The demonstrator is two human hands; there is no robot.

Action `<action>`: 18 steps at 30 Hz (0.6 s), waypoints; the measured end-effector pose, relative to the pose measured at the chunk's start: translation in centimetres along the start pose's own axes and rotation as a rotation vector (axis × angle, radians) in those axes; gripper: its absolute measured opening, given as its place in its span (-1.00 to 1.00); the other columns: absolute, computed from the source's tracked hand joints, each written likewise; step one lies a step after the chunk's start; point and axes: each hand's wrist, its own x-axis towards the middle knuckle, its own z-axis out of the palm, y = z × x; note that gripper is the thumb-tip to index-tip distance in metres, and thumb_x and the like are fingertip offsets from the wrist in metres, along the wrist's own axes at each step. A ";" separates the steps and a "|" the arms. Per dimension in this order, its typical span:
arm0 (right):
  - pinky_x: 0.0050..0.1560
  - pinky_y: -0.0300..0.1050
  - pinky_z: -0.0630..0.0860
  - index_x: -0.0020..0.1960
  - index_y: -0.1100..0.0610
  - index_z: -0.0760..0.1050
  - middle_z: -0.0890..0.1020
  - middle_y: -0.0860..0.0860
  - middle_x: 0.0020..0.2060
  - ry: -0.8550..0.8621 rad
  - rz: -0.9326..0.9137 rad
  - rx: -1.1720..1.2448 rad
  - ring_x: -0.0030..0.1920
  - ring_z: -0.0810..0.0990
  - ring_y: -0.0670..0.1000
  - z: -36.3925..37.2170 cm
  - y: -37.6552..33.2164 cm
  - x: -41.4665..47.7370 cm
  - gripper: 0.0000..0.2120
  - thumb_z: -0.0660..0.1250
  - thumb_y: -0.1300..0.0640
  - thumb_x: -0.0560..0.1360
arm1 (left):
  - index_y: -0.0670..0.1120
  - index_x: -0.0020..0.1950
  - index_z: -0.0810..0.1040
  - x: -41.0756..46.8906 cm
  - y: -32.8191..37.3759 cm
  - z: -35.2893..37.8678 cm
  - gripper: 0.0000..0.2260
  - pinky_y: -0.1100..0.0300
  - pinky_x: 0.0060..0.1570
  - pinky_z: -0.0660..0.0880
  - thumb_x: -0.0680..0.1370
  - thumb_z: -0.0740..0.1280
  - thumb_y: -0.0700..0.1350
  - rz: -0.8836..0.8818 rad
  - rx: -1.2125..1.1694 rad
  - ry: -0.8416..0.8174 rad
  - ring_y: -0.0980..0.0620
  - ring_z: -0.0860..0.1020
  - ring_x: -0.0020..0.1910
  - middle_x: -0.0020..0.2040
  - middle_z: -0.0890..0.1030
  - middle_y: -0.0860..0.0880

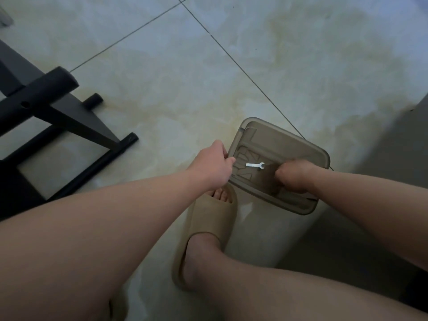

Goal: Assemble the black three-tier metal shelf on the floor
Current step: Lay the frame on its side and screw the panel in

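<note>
Smoky-brown see-through plastic, that was the lid (284,144) both hands were on: a rounded rectangle with moulded ribs and a raised rim, sitting tilted over a pale, smooth bin body (266,228) at the near right. The left hand (215,165) pinched the lid's left edge, fingers curled over the rim, and the right hand (294,177) was balled up with its knuckles bent, clamped on the lid's near right part, so the hands were apart with the lid between them. A small flat silvery wrench (254,165) lay loose on top of the lid, right between the hands. The black metal shelf frame (58,107) was well off to the left on the floor, matte round tubes with a bolt hole showing plus flat angular panels, neither hand touching it. Floor (162,66) was glossy marble-look tile with thin dark grout lines. A chunky beige foam slipper (208,228) sat on the foot just beside the bin.
</note>
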 end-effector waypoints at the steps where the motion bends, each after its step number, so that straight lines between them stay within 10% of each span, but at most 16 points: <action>1: 0.08 -0.07 0.55 0.19 0.08 0.58 0.64 0.05 0.18 0.000 0.015 0.035 0.18 0.62 0.13 -0.4 0.3 -0.6 -0.80 0.25 0.15 0.62 | -0.08 0.17 0.38 -0.2 0.0 -0.3 -0.78 0.09 -0.11 0.39 0.67 0.22 0.06 -0.018 0.007 -0.011 -0.11 0.53 0.00 0.09 0.56 -0.11; 10: -0.05 -0.20 0.40 0.43 0.00 0.47 0.63 0.10 0.11 0.293 0.114 0.612 0.04 0.59 0.10 -8.8 0.8 -11.1 -0.59 0.27 0.23 0.61 | -0.18 0.41 0.47 -8.0 0.8 -10.8 -0.60 0.15 0.13 0.37 0.66 0.25 0.03 -0.055 0.450 -0.119 -0.15 0.49 0.33 0.38 0.52 -0.14; 13: -0.29 -0.22 0.36 0.28 0.03 0.61 0.59 -0.01 -0.23 0.511 0.085 0.835 -0.32 0.48 -0.07 -12.8 -0.6 -15.5 -0.70 0.30 0.24 0.60 | -0.18 0.29 0.58 -12.3 0.5 -14.8 -0.66 0.12 0.18 0.46 0.64 0.26 0.02 -0.046 0.488 -0.018 -0.15 0.54 0.25 0.28 0.59 -0.13; 18: -0.28 -0.17 0.43 -0.05 0.11 0.54 0.67 0.09 -0.29 0.787 -0.042 1.129 -0.36 0.54 0.04 -18.1 -5.5 -21.5 -0.86 0.42 0.32 0.50 | 0.01 0.09 0.51 -18.4 -1.7 -18.5 -0.90 0.17 0.01 0.39 0.61 0.28 -0.03 0.041 0.316 0.298 -0.01 0.51 0.05 0.17 0.61 -0.02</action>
